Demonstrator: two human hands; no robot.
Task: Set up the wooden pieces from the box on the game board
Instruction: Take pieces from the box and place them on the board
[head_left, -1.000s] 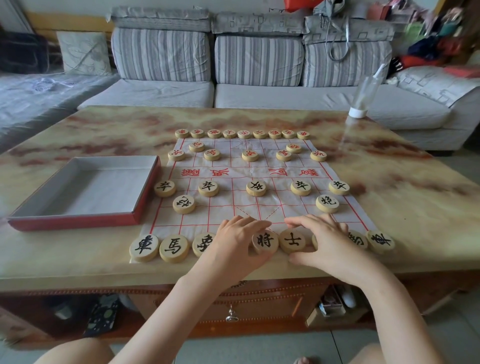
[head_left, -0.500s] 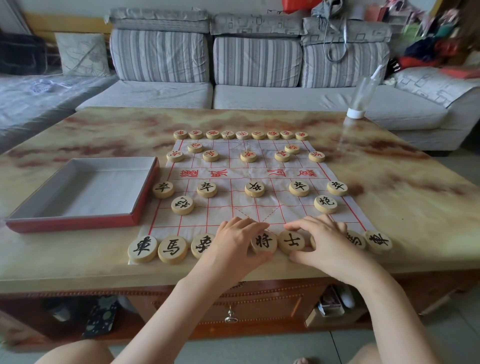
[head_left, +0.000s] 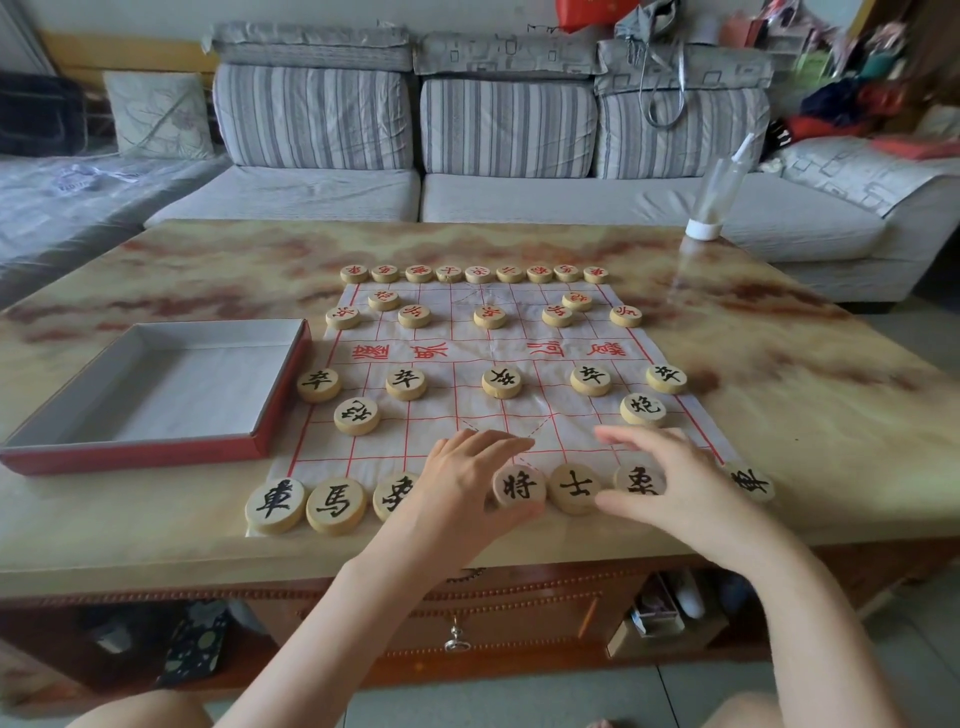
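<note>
A white cloth game board (head_left: 519, 358) with red lines lies on the marble table (head_left: 779, 415). Red-lettered wooden discs (head_left: 478, 274) fill its far rows and black-lettered soldiers (head_left: 501, 382) stand mid-board. The near row of large black-lettered discs (head_left: 336, 505) runs along the table's front edge. My left hand (head_left: 462, 483) rests over that row, fingers apart, thumb against the lower edge of the general disc (head_left: 519, 486); it hides a disc beneath it. My right hand (head_left: 670, 483) hovers with spread fingers beside the adviser disc (head_left: 575, 487) and elephant disc (head_left: 640, 480).
The red-walled box (head_left: 130, 457) lies left of the board with only its white lining showing. An upside-down clear bottle (head_left: 719, 192) stands at the table's far right corner. A striped sofa (head_left: 509, 130) runs behind the table.
My right hand has lifted and drawn to the right, uncovering the elephant disc. My left hand has stayed on the near row, its thumb now under the general disc.
</note>
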